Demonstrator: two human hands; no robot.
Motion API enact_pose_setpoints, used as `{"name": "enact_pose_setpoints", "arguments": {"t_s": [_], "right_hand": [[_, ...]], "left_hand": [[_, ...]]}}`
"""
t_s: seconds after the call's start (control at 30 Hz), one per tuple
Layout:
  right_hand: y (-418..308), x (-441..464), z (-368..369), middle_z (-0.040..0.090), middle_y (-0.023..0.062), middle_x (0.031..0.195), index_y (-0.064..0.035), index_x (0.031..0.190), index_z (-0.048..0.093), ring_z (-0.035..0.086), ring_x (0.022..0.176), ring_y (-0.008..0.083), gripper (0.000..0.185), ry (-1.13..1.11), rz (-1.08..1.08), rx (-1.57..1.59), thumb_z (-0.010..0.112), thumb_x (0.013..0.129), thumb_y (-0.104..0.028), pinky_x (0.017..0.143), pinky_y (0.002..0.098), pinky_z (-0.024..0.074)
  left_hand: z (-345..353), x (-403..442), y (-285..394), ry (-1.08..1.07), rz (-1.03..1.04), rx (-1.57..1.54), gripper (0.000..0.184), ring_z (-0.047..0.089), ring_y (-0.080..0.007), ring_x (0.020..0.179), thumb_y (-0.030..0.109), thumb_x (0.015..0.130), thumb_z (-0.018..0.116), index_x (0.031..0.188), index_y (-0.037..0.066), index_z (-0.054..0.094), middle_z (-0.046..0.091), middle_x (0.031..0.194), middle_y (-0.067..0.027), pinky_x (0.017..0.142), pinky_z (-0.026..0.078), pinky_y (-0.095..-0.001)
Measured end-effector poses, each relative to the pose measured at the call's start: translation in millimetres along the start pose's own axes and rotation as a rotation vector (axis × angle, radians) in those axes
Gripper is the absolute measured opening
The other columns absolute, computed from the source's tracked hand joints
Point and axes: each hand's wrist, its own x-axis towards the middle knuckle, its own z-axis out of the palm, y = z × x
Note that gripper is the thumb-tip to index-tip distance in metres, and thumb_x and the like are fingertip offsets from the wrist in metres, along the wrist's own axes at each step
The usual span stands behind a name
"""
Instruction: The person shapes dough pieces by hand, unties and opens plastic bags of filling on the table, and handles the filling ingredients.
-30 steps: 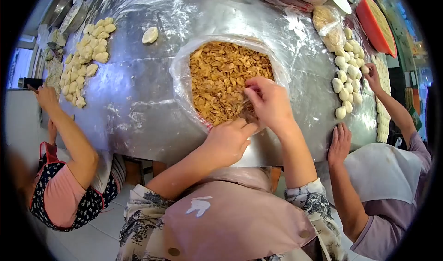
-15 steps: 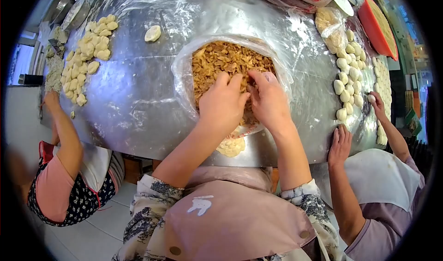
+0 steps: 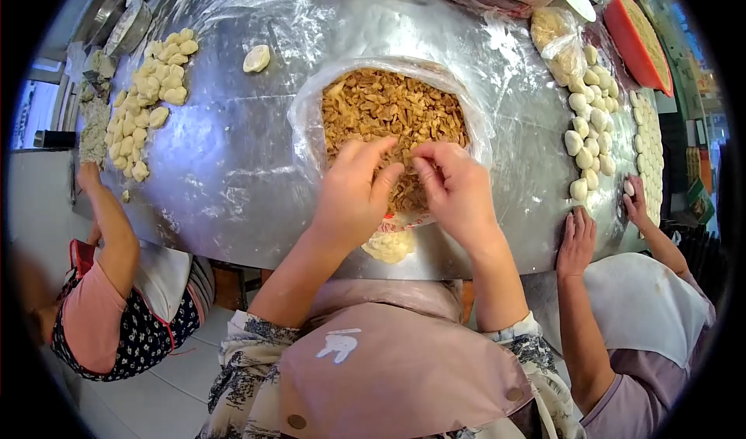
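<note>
A clear plastic bag (image 3: pixel 311 101), its mouth spread wide, holds a heap of brown pieces that look like chopped walnuts (image 3: pixel 396 109). Above the near part of the heap, my left hand (image 3: pixel 351 194) has its thumb and fingers apart, with nothing seen between them. My right hand (image 3: pixel 460 190) is beside it, thumb and forefinger pinched over the pieces; what they hold, if anything, is too small to make out. A flat pale piece of dough (image 3: pixel 390 246) lies at the table's near edge, partly under the bag.
The metal table (image 3: pixel 241 151) is dusted with flour. Dough lumps (image 3: pixel 144 101) lie at left, dough balls (image 3: pixel 594 128) at right, and one dough piece (image 3: pixel 256 58) behind. A red basin (image 3: pixel 633 39) stands far right. Co-workers' arms (image 3: pixel 105 221) (image 3: pixel 579 283) reach in from both sides.
My hands have drawn apart and back toward me, up off the pieces. My left fingers have spread. The co-worker's hand at right, with a dough ball, has moved slightly nearer.
</note>
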Motion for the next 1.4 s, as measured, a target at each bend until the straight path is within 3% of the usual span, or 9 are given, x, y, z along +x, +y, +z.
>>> {"name": "enact_pose_setpoints", "arguments": {"t_s": [0.2,0.3,0.4,0.6,0.73,0.9,1.0,1.1,1.4], "right_hand": [[-18,-9,1,0.065,0.0167,0.082,-0.0029,0.092,0.064,0.064,0.077,0.0364,0.008,-0.088,-0.049,0.023,0.068,0.085,-0.004,0.068,0.0432,0.0514],[-15,-11,-4,0.065,0.0154,0.081,-0.0036,0.091,0.064,0.064,0.077,0.0354,0.010,-0.117,-0.187,0.033,0.069,0.083,-0.003,0.066,0.0422,0.0514],[-14,-16,0,0.065,0.0137,0.081,-0.0051,0.091,0.066,0.065,0.076,0.0337,0.012,-0.054,-0.226,0.035,0.072,0.081,-0.005,0.064,0.0404,0.0516],[7,-11,-15,0.069,0.0128,0.080,-0.0031,0.090,0.072,0.066,0.071,0.0265,0.010,0.129,0.082,-0.270,0.075,0.081,-0.004,0.064,0.0321,0.0517],[12,-1,-12,0.069,0.0141,0.087,-0.0058,0.099,0.070,0.068,0.078,0.0318,0.020,0.131,0.012,-0.317,0.074,0.085,-0.020,0.067,0.0404,0.0534],[2,6,5,0.064,0.0166,0.110,-0.0076,0.116,0.066,0.066,0.092,0.0350,0.039,-0.154,0.045,-0.336,0.071,0.086,-0.032,0.079,0.0439,0.0537],[5,10,12,0.064,0.0165,0.108,-0.0073,0.112,0.067,0.066,0.092,0.0351,0.037,-0.195,0.089,-0.380,0.073,0.085,-0.031,0.078,0.0439,0.0537],[10,12,10,0.065,0.0166,0.102,-0.0059,0.106,0.068,0.066,0.090,0.0356,0.030,-0.216,0.096,-0.305,0.073,0.085,-0.027,0.076,0.0444,0.0530],[-3,9,7,0.066,0.0163,0.090,-0.0022,0.094,0.066,0.064,0.083,0.0361,0.018,-0.110,0.064,-0.044,0.072,0.085,-0.016,0.072,0.0435,0.0517]], "left_hand": [[-7,-8,-1,-0.144,-0.013,-0.080,0.012,0.058,-0.0285,0.073,0.012,0.096,0.058,0.092,0.001,0.059,0.058,0.082,-0.0139,0.065,0.047,-0.0387],[-14,-13,-3,-0.347,-0.369,-0.395,0.020,0.054,-0.0203,0.069,0.017,0.101,0.052,0.089,0.001,0.057,0.056,0.074,-0.0105,0.064,0.045,-0.0353],[-15,-16,-7,-0.378,-0.450,-0.468,0.026,0.050,-0.0140,0.068,0.021,0.103,0.050,0.087,0.001,0.056,0.056,0.071,-0.0074,0.064,0.044,-0.0323],[-19,-14,-11,-0.221,-0.320,-0.249,0.027,0.042,-0.0044,0.060,0.022,0.103,0.053,0.084,0.003,0.058,0.051,0.066,0.0030,0.054,0.037,-0.0226],[-16,-14,-12,-0.080,-0.251,-0.129,0.023,0.043,-0.0050,0.062,0.018,0.100,0.058,0.087,0.001,0.063,0.053,0.068,0.0021,0.056,0.039,-0.0236],[-15,-14,-10,-0.045,-0.158,-0.070,0.010,0.042,-0.0054,0.061,0.009,0.095,0.064,0.091,0.000,0.065,0.051,0.069,0.0020,0.055,0.038,-0.0232],[-20,-14,-7,-0.071,-0.117,-0.037,0.008,0.043,-0.0055,0.060,0.008,0.093,0.066,0.093,0.000,0.065,0.053,0.072,0.0015,0.054,0.038,-0.0227],[-22,-13,-2,-0.058,-0.173,-0.091,0.008,0.053,-0.0199,0.060,0.007,0.089,0.067,0.088,0.000,0.063,0.056,0.072,-0.0101,0.057,0.044,-0.0334],[-14,-3,2,-0.100,-0.288,-0.270,0.016,0.060,-0.0116,0.067,0.009,0.094,0.064,0.105,-0.002,0.064,0.065,0.089,-0.0092,0.061,0.048,-0.0260]]}}
